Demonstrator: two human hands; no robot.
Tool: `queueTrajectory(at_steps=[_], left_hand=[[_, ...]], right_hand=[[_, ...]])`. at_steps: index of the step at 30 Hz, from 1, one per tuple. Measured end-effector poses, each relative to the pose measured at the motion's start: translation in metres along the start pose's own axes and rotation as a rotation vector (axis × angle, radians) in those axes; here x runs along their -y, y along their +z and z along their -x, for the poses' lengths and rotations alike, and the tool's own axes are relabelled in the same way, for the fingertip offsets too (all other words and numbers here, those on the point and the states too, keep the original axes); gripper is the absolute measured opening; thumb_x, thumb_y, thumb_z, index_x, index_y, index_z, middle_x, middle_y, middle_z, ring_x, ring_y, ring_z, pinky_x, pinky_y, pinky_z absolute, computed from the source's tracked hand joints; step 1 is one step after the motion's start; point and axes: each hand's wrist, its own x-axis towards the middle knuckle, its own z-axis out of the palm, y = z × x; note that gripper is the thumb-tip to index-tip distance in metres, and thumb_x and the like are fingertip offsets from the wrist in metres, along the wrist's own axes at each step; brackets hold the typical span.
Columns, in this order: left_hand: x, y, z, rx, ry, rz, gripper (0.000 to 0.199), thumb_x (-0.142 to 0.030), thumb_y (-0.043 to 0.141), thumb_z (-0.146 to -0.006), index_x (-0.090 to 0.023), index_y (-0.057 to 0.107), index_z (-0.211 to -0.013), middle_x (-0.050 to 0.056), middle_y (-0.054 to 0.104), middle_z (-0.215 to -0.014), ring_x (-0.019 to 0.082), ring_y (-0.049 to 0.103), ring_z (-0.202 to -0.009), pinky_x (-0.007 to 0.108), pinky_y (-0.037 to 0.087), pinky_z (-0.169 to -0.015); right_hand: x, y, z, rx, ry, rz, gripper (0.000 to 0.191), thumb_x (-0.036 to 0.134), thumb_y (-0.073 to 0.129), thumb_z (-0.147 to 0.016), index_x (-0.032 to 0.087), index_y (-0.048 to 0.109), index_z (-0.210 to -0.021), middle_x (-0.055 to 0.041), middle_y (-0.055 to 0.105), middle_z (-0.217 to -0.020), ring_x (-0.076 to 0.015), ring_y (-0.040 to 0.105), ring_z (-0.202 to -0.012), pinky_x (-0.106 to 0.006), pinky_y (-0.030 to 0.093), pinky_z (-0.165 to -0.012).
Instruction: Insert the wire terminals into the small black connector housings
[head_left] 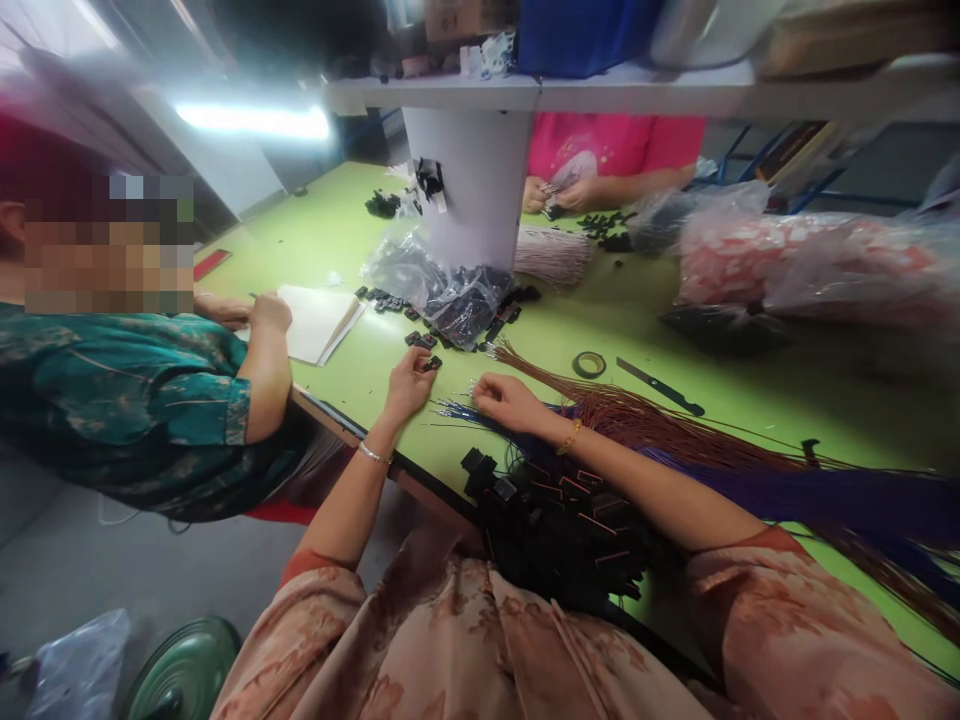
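Observation:
My left hand [412,384] is closed on a small black plastic connector [432,364], pinched between thumb and fingers just above the green table. To its right, my right hand [510,400] has its fingers pinched together. Small metal wire ends [471,386] show at those fingertips; the rest of that wire is hidden. Beneath the right hand and forearm runs a bundle of blue wires [847,497] with metal terminals at its tips. A bundle of brown wires [540,372] lies just beyond. More black connectors [421,341] sit past my left hand.
A heap of black parts [570,530] lies near my body. Farther out are a tape roll [589,364], a dark flat blade-like tool [660,386] and a plastic bag [457,300] of dark parts. A co-worker [150,390] sits left by an open notebook [311,322]; another person [615,150] works opposite.

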Motion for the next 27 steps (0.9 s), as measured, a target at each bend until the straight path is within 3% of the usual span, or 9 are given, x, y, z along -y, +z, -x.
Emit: queueTrajectory(at_steps=[5,10,15,20,27], left_hand=[[-0.017,-0.008,0.020,0.142,-0.214,0.482,0.033,-0.023,0.070,-0.067,-0.014,0.068,-0.098,0.005,0.066,-0.081,0.012,0.054,-0.066,0.027,0.044,-0.065],[-0.038,-0.007,0.044,0.355,-0.415,0.760,0.037,-0.016,0.073,-0.063,-0.013,0.071,-0.099,0.004,0.067,-0.081,0.010,0.056,-0.067,0.025,0.044,-0.067],[-0.048,0.006,0.054,0.306,-0.526,1.058,0.038,-0.013,0.072,-0.067,-0.019,0.065,-0.104,0.000,0.063,-0.083,0.011,0.061,-0.074,0.027,0.051,-0.073],[-0.043,0.024,0.058,0.194,-0.557,1.178,0.018,-0.015,0.069,-0.073,-0.015,0.062,-0.090,0.002,0.062,-0.078,0.009,0.059,-0.067,0.022,0.050,-0.062],[-0.046,0.028,0.060,0.265,-0.566,1.255,0.013,-0.012,0.066,-0.076,-0.013,0.066,-0.089,0.003,0.061,-0.077,0.007,0.055,-0.063,0.017,0.044,-0.054]], right_hand=[[-0.001,0.001,0.000,-0.039,0.016,-0.221,0.012,0.027,0.052,-0.075,0.016,0.056,-0.072,0.0041,0.049,-0.062,-0.0090,0.039,-0.058,-0.022,0.030,-0.055],[0.005,0.001,0.004,-0.041,-0.002,-0.259,0.012,0.027,0.052,-0.074,0.016,0.056,-0.069,0.0045,0.047,-0.061,-0.0086,0.038,-0.058,-0.022,0.029,-0.055],[0.010,0.004,0.007,-0.022,-0.020,-0.261,0.010,0.024,0.050,-0.070,0.017,0.051,-0.063,0.0056,0.043,-0.056,-0.0079,0.035,-0.055,-0.022,0.027,-0.053],[0.009,0.004,0.008,-0.077,0.013,-0.245,0.012,0.027,0.052,-0.070,0.017,0.053,-0.065,0.0055,0.043,-0.056,-0.0082,0.034,-0.054,-0.022,0.027,-0.051],[0.005,0.006,0.008,-0.091,0.015,-0.139,0.015,0.029,0.053,-0.070,0.017,0.051,-0.062,0.0056,0.042,-0.054,-0.0076,0.033,-0.052,-0.022,0.025,-0.050]])
